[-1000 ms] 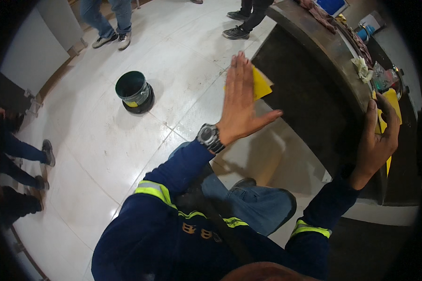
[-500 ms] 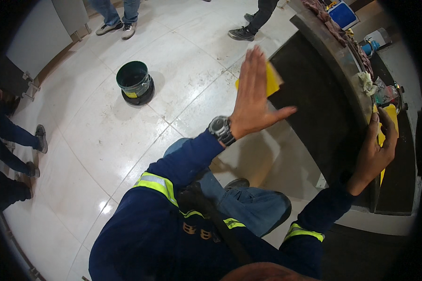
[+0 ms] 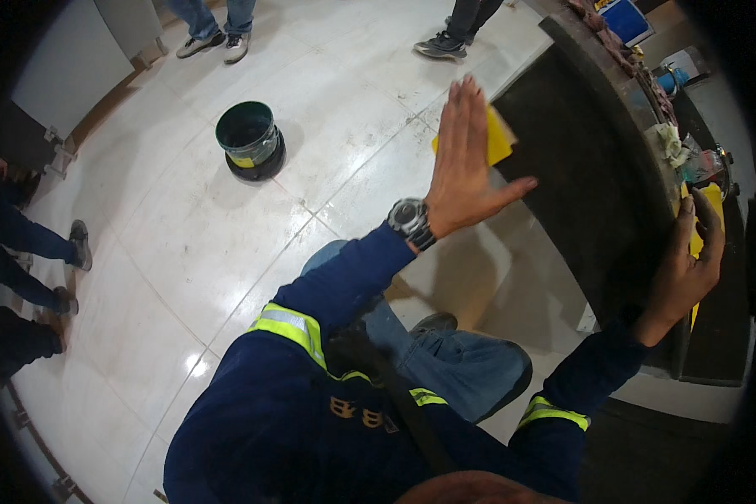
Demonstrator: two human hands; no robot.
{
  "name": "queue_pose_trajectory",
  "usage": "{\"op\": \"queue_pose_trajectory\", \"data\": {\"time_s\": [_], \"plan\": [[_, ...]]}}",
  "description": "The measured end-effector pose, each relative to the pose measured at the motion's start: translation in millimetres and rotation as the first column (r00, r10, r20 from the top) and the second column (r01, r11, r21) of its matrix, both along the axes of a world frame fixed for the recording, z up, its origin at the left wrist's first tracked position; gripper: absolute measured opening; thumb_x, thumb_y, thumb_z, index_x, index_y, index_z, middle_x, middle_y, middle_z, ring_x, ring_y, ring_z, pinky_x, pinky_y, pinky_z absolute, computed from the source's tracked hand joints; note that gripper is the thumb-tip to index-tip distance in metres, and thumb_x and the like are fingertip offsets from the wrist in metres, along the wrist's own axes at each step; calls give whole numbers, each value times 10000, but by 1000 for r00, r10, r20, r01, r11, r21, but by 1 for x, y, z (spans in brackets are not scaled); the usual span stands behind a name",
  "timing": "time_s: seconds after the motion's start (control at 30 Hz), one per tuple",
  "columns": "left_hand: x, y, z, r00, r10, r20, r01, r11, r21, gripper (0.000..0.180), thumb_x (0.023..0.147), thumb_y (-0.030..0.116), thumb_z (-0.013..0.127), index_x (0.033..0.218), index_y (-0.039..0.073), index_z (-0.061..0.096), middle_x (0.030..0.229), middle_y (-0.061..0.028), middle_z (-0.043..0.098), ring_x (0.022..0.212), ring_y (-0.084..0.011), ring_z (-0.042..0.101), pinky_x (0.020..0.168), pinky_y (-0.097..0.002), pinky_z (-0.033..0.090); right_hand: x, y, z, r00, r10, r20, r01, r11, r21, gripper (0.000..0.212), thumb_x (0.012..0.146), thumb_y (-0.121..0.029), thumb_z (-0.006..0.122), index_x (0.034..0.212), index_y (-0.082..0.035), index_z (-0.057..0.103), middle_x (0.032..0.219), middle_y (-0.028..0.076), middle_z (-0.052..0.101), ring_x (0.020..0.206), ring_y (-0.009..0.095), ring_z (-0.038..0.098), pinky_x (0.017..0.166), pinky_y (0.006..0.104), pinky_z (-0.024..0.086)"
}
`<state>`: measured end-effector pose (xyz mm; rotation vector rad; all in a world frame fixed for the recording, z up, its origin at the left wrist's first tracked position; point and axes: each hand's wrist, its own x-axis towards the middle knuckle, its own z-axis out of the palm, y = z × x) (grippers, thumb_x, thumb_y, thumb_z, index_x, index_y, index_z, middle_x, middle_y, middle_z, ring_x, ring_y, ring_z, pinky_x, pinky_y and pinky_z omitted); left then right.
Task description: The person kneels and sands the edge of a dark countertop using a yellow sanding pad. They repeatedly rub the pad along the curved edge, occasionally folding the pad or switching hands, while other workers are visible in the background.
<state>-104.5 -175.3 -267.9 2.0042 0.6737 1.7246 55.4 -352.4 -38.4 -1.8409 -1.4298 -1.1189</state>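
My left hand (image 3: 462, 172), with a watch (image 3: 412, 223) at the wrist, is stretched out flat with the thumb spread. A yellow sheet (image 3: 499, 139) with a tan back, which looks like sandpaper, lies behind its fingers and sticks out on both sides, by the end of the dark curved panel (image 3: 571, 160). My right hand (image 3: 685, 269) is bent over the panel's top rim, fingers curved against a second yellow sheet (image 3: 712, 202). The hand partly hides that sheet.
Along the ledge lie a crumpled pale cloth (image 3: 668, 144), a reddish-brown rag (image 3: 601, 38) and a blue container (image 3: 627, 21). A dark green bucket (image 3: 248, 139) stands on the tiled floor (image 3: 168, 252). Other people's legs (image 3: 218, 21) show at the top and left.
The whole view has shifted slightly. Both hands keep nearly the same place at the panel, with small shifts of the fingers. A foot at the top has changed its position.
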Motion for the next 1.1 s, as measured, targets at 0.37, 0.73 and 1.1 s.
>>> {"op": "queue_pose_trajectory", "data": {"time_s": [0.37,0.73,1.1], "plan": [[-78,17,-88,966,-246,86,226,629,-744,413,1085,334,527,1118,-54,664,896,-68,690,805,-108,600,740,-322,526,-1,-5,5,1000,12,-11,-12,1000,1,297,988,-214,704,1217,-25,715,1215,149,713,1162,248,670,1047,369,487],[-73,40,-18,960,-264,89,277,875,-396,407,1100,197,451,1432,-33,508,1317,-158,658,1207,-230,619,1064,-347,460,-6,-7,2,986,115,-119,-89,974,207,236,907,-65,731,1135,-24,690,1130,135,700,1085,281,664,978,374,490],[-44,13,89,981,-193,-8,192,976,-99,499,1033,43,473,1525,-15,411,1366,-271,602,1253,-385,610,1066,-398,448,-15,-7,-3,958,248,-144,-184,917,355,223,899,-52,736,1116,-16,702,1063,129,705,1008,263,668,944,371,497]]}}
